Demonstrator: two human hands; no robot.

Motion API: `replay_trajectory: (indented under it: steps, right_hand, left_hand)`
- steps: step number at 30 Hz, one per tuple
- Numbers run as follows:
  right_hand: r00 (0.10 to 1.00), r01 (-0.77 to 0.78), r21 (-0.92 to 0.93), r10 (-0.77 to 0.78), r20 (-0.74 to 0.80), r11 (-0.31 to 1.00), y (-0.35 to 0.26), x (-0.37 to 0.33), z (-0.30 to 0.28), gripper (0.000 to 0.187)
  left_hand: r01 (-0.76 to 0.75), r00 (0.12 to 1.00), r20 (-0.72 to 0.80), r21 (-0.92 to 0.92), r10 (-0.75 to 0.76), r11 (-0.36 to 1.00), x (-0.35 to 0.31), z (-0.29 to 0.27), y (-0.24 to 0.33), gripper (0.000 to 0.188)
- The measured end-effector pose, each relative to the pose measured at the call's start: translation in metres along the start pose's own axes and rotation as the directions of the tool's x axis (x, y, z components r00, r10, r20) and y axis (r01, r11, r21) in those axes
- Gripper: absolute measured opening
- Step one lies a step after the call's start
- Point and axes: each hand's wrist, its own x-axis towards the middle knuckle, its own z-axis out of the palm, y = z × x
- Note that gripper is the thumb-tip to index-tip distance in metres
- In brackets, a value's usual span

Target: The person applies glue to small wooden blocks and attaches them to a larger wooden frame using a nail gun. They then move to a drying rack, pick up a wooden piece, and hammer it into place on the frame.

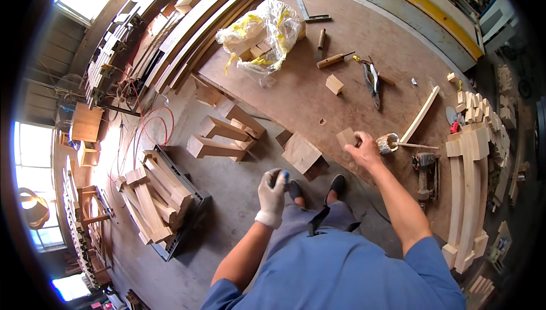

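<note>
My right hand (364, 149), bare, is closed on a small wooden block (344, 137) at the near edge of the brown worktable (301, 88). Just right of it stands a foil-wrapped pot (388, 143), with a thin stick (418, 146) reaching out to the right. My left hand (271, 196) wears a pale glove and hovers over the floor in front of my body. Its fingers are curled in, with a spot of blue at the tips; what they hold, if anything, cannot be made out. A large squared timber piece (302, 153) stands between the hands, beyond them.
On the table lie a plastic bag of blocks (264, 37), a metal square (313, 17), chisels (335, 60), pliers (372, 82), a loose block (334, 85), a wood strip (421, 114) and a power drill (424, 173). Shaped legs (469, 185) stack at right; more fill a crate (193, 219) at left.
</note>
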Motion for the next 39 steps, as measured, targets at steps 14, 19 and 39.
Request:
replay_trajectory:
  steps: [14, 19, 39]
  right_hand:
    - [0.963, -0.168, 0.791, -0.072, 0.258, 0.588, -0.036, -0.174, -0.047, 0.065]
    - [0.93, -0.145, 0.711, 0.34, -0.138, 0.688, 0.051, -0.126, -0.083, 0.03]
    - [0.931, 0.21, 0.181, -0.14, -0.338, 0.961, 0.058, -0.06, -0.169, 0.023]
  left_hand:
    - [0.247, 0.62, 0.772, -0.02, -0.142, 0.969, -0.027, 0.087, 0.0, 0.059]
    - [0.333, 0.725, 0.673, -0.155, -0.147, 0.93, -0.013, 0.116, 0.002, 0.054]
    - [0.65, 0.662, 0.691, -0.336, -0.291, 0.682, 0.03, 0.198, -0.053, 0.048]
